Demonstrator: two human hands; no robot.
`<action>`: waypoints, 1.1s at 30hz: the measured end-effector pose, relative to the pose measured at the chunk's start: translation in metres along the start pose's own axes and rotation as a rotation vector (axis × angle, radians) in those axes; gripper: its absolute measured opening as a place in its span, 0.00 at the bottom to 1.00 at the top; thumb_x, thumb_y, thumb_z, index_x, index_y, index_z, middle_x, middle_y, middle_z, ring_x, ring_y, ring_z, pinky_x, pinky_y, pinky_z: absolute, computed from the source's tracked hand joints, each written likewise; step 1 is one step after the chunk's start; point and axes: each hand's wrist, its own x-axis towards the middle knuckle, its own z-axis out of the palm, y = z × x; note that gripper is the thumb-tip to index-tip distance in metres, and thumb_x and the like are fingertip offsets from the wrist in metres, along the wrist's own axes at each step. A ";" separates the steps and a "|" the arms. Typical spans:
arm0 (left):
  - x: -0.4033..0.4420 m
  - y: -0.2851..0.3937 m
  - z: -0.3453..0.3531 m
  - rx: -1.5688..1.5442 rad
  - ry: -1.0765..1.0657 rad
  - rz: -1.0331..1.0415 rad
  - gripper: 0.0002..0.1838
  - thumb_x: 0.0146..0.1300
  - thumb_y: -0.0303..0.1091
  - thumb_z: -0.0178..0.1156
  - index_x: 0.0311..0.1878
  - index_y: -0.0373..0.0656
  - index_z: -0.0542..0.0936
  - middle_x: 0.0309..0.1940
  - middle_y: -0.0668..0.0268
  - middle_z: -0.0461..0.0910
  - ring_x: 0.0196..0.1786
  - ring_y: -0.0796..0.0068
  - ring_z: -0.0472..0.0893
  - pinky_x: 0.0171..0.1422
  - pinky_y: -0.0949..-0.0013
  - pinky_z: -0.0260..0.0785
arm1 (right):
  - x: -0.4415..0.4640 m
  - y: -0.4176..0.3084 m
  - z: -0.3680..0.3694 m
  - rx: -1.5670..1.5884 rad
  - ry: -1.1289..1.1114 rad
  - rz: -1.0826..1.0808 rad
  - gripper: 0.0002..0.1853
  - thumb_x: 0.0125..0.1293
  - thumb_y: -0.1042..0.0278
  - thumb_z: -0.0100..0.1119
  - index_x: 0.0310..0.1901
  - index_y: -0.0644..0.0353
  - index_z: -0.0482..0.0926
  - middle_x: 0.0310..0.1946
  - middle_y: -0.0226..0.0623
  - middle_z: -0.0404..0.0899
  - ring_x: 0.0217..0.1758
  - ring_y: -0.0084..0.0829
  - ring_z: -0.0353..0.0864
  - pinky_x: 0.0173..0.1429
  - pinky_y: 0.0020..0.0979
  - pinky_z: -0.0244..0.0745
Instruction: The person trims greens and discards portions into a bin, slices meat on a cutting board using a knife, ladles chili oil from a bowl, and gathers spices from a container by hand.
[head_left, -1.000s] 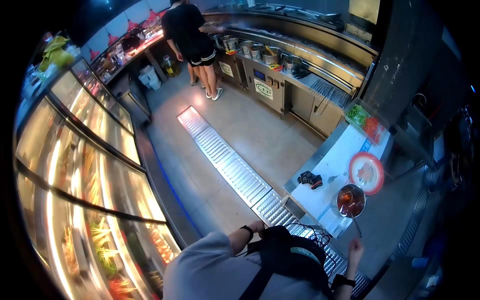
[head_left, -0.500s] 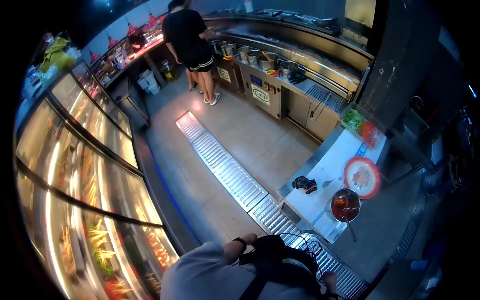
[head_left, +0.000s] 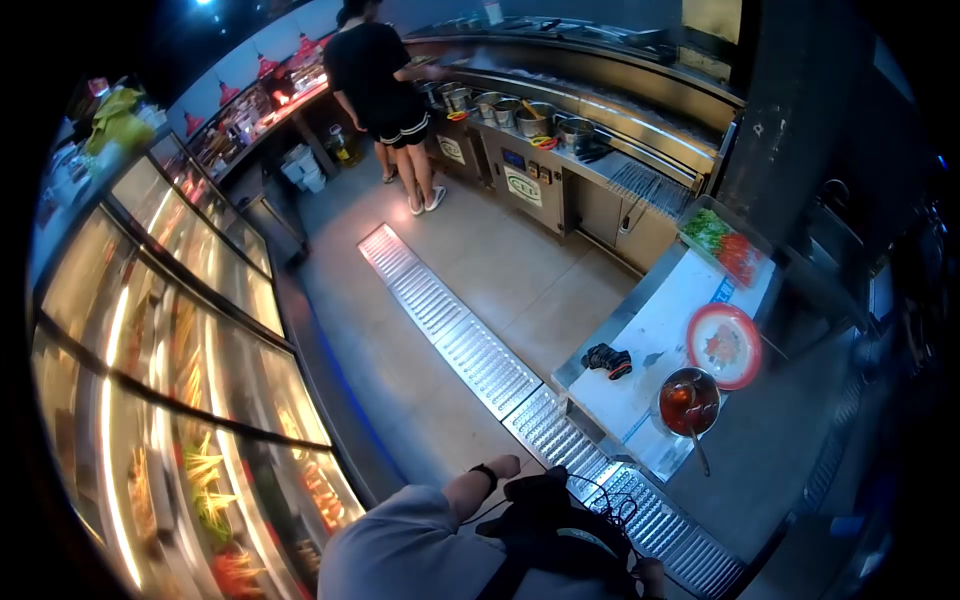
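My left hand [head_left: 506,466], with a black band on the wrist, is at the bottom centre beside a black bag [head_left: 550,525] worn at my front. Its fingers are too small and dark to read. Low on the right, part of my right hand [head_left: 650,572] shows next to loose black cables [head_left: 620,508]; its fingers are hidden. On the white-topped table [head_left: 625,400] to my right are a dark glove-like bundle [head_left: 607,361], a pot of red sauce [head_left: 689,402] with a ladle handle over its rim, and a red-rimmed plate [head_left: 724,346].
A lit glass display case [head_left: 200,360] with skewered food runs along the left. A metal drain grate [head_left: 450,325] crosses the floor. Ahead, a person [head_left: 370,80] stands at a long grill counter [head_left: 535,185] with several pots. A tray of chopped vegetables [head_left: 722,245] sits at the table's far end.
The view has shifted slightly. My left hand has moved a little forward, away from the black bag, and shows more clearly. The things on the table are unchanged.
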 end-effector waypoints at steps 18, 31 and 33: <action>-0.009 0.212 0.125 -0.339 -0.097 -0.191 0.14 0.54 0.35 0.51 0.35 0.37 0.82 0.31 0.50 0.81 0.36 0.57 0.82 0.42 0.60 0.73 | -0.073 0.067 -0.191 -0.467 -0.062 -0.175 0.12 0.44 0.65 0.64 0.31 0.58 0.78 0.24 0.35 0.77 0.26 0.33 0.78 0.22 0.36 0.72; 0.024 0.372 0.121 -0.299 -0.025 -0.237 0.13 0.55 0.33 0.49 0.29 0.35 0.81 0.25 0.54 0.81 0.30 0.61 0.82 0.36 0.60 0.73 | -0.181 0.153 -0.278 -0.298 0.094 0.005 0.11 0.56 0.60 0.54 0.25 0.59 0.79 0.19 0.40 0.76 0.22 0.36 0.76 0.27 0.38 0.71; 0.026 0.395 0.108 -0.300 -0.063 -0.200 0.13 0.54 0.32 0.50 0.27 0.35 0.81 0.25 0.54 0.81 0.29 0.59 0.82 0.36 0.59 0.73 | -0.190 0.163 -0.286 -0.234 0.152 -0.033 0.11 0.57 0.61 0.54 0.26 0.60 0.79 0.19 0.39 0.76 0.22 0.35 0.76 0.27 0.37 0.71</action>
